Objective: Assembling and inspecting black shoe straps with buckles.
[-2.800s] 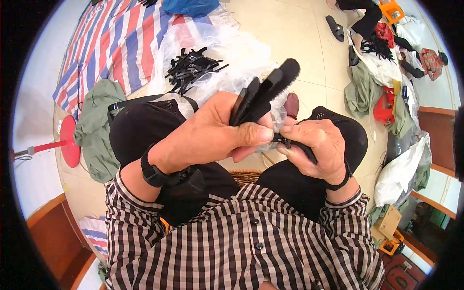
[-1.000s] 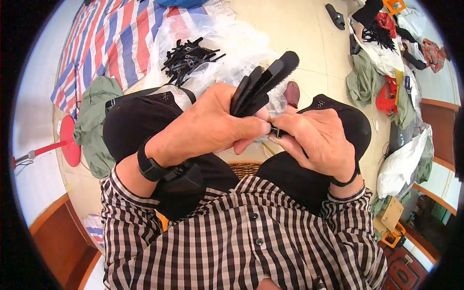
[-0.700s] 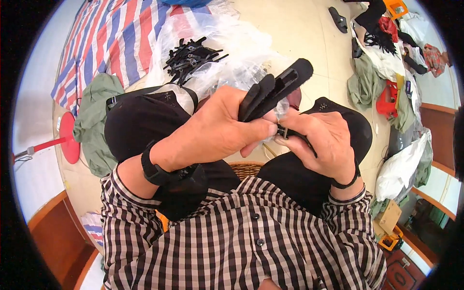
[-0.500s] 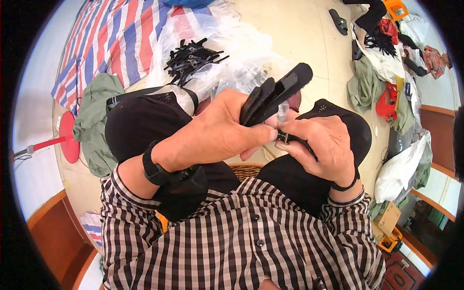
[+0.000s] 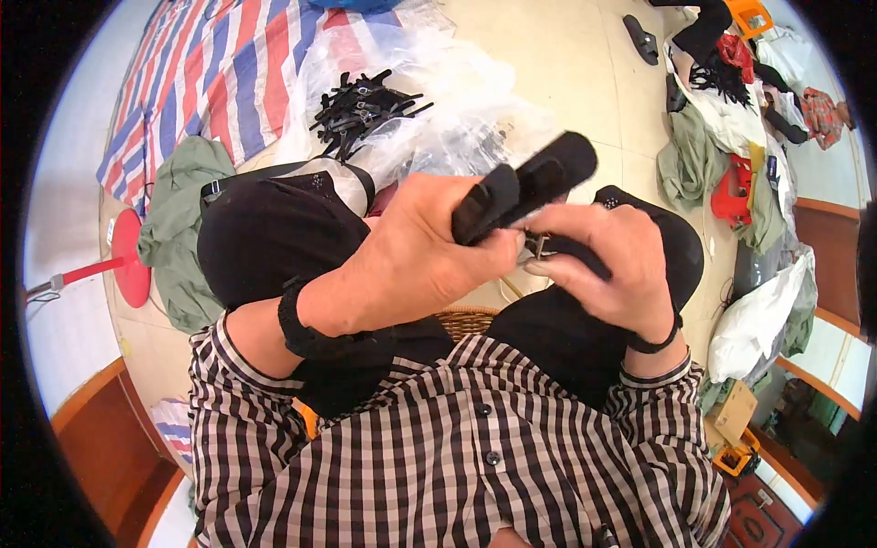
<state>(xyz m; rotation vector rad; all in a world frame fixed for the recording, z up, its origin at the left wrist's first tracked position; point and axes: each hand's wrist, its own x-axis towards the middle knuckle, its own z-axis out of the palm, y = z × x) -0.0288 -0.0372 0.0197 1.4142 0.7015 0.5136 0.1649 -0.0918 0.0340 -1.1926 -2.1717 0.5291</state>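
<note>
Left hand (image 5: 411,251) gripping bundled black straps (image 5: 559,168); right hand (image 5: 623,262) pinching metal buckle (image 5: 540,245). Strap pile (image 5: 359,114) near left edge of plastic sheeting (image 5: 461,87).

The shirt (image 5: 393,457) is checked, the trousers (image 5: 274,233) and wristbands (image 5: 292,320) are black.

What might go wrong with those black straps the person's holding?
The left hand grips several flat, black, round-ended straps in a bunch, so one might slide out.

The right hand pinches a narrow black strip by a small, shiny metal piece; something that little could slip from the fingertips.

Both hands' fingertips are close around that metal piece, so a finger might get poked or pinched.
</note>
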